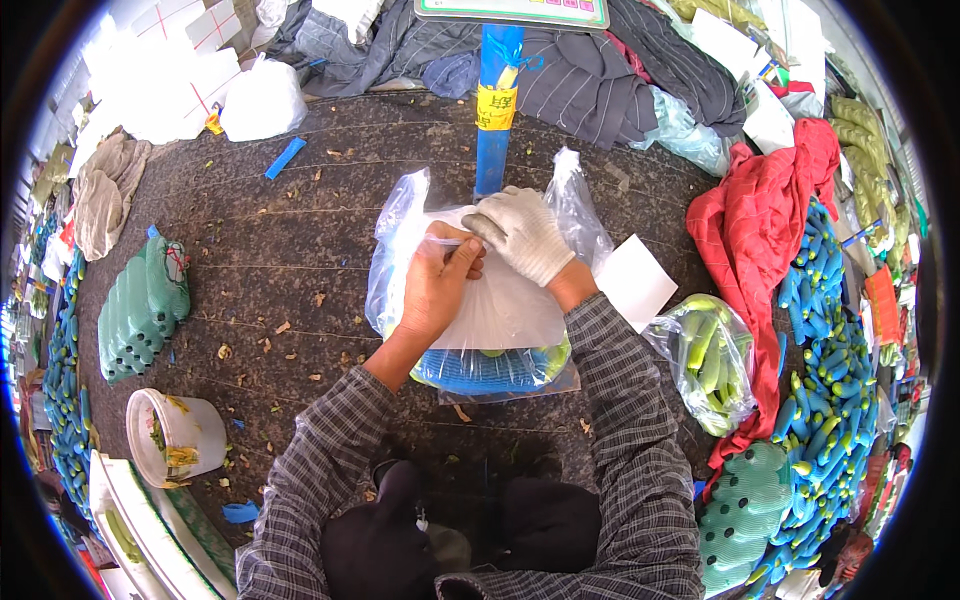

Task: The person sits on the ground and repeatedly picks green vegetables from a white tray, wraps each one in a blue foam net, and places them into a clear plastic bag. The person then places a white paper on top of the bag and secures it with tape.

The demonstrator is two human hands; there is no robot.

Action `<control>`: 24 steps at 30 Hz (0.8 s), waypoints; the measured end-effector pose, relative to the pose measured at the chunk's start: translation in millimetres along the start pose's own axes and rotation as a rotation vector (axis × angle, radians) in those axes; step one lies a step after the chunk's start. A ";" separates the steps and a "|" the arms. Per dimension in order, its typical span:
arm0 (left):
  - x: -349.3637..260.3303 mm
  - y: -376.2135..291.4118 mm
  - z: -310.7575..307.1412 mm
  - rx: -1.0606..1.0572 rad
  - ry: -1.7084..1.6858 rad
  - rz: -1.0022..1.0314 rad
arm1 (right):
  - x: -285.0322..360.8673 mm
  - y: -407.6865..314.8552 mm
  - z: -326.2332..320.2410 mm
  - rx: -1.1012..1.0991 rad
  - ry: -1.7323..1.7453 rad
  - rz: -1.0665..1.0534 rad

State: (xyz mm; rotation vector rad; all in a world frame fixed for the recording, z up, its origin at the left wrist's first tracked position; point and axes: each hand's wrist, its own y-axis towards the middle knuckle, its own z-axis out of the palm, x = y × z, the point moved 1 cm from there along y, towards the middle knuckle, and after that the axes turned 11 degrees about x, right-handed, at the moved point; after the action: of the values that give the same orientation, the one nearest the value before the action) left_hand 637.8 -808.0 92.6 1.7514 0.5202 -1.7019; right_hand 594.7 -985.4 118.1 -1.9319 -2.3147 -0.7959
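A clear plastic bag [491, 375] filled with green vegetables in blue net sleeves stands in front of me, below a blue post [491, 150]. A white sheet [510, 307] lies over its contents, beneath the clear film. My bare left hand [442, 281] pinches a gathered edge of the plastic between thumb and fingers. My right hand [521, 232], in a pale knit glove, rests with bent fingers against the top of the bag; its fingertips are partly hidden. Loose plastic stands up on both sides of my hands. A white card [636, 283] lies by my right forearm.
Right: a clear bag of green vegetables [709, 352], red cloth [750, 225], blue-sleeved vegetables [832, 405] and a green net sack [746, 510]. Left: another net sack [142, 311], a white bucket [176, 439] and an open white box [135, 525]. A scale [517, 11] tops the post.
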 end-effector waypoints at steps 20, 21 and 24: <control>-15.7 18.3 -10.6 -0.014 1.121 0.508 | 0.9 -0.5 -8.9 0.303 0.643 0.338; -12.0 20.0 -10.5 -0.033 1.163 0.529 | 2.3 1.1 -10.4 0.318 0.652 0.387; -4.5 23.2 -12.7 -0.093 1.250 0.599 | -8.0 4.0 -16.1 0.439 0.683 0.376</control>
State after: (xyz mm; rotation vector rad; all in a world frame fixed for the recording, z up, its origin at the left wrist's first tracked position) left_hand 662.3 -815.5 100.4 2.4098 0.4651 -0.0460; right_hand 595.4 -998.6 130.9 -1.5106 -1.5121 -0.6849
